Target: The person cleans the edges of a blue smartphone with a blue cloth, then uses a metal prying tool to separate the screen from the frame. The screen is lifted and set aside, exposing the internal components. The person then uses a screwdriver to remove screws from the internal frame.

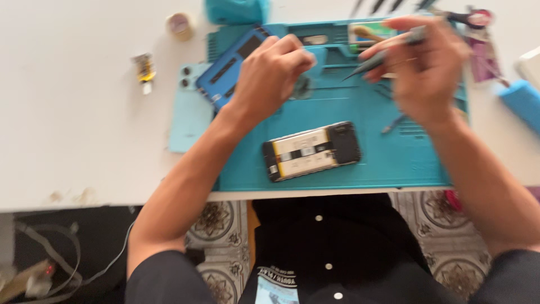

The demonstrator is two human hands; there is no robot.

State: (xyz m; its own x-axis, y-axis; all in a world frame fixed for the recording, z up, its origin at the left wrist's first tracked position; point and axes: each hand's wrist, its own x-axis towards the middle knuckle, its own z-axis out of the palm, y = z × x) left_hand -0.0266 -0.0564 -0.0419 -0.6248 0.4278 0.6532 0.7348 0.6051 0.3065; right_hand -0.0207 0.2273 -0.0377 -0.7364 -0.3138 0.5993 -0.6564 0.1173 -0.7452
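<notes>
Opened phone [312,151] lies on mat [388,152], below hands.

A teal work mat [388,157] lies on a white table [73,112] — on it an opened phone [312,150], black-framed, its inside pale yellow with black and white strips. A blue phone frame [228,70] overlaps a light turquoise back cover [188,118]. The grey tweezers [388,52] are dark-tipped. Below, a black shirt [332,247] with white buttons — and floor tiles [216,225] in brown-and-cream medallions.

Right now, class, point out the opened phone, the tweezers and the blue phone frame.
Opened phone [312,151]: head view, on its exposed battery.
Tweezers [376,59]: head view, mid-shaft, held in the right hand.
Blue phone frame [228,70]: head view, on its flat face.
</notes>
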